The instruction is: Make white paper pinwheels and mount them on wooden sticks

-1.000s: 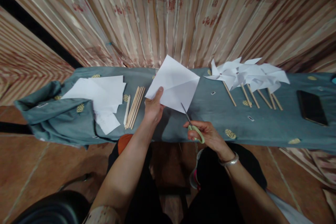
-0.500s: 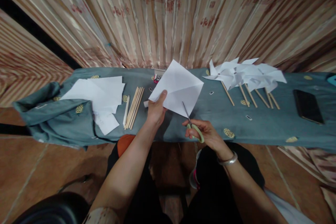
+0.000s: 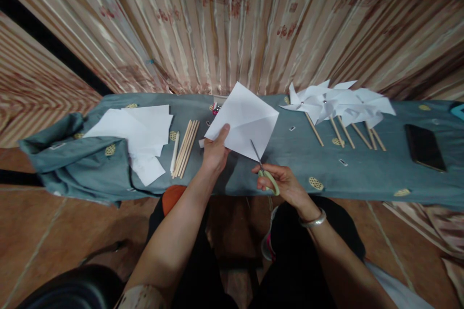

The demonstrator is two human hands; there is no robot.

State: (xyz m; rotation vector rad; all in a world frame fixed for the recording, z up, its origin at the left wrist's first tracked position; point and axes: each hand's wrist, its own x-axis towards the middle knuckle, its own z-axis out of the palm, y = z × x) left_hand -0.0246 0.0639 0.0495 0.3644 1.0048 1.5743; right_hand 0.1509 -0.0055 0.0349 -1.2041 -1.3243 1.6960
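Near the middle, my left hand [image 3: 216,152] pinches a white square of paper [image 3: 246,118] by its lower left edge, thumb on top. Crease lines run across the sheet, which is raised over the cloth-covered table. My right hand [image 3: 284,184] has its fingers in the green handles of a pair of scissors [image 3: 270,181]. The scissor blades lie at the paper's lower corner, one blade showing over the sheet; the other blade is hard to make out.
White sheets [image 3: 145,130] lie left on the green cloth [image 3: 290,164], beside wooden sticks [image 3: 186,149] and a white pen-like stick [image 3: 174,154]. Behind the paper is a small box of shiny bits [image 3: 216,108]. Paper pinwheels [image 3: 337,101] and a black phone [image 3: 425,147] lie right.
The paper and both hands have shifted very slightly to the left. The scissors remain at the lower corner of the sheet, held in my right hand.
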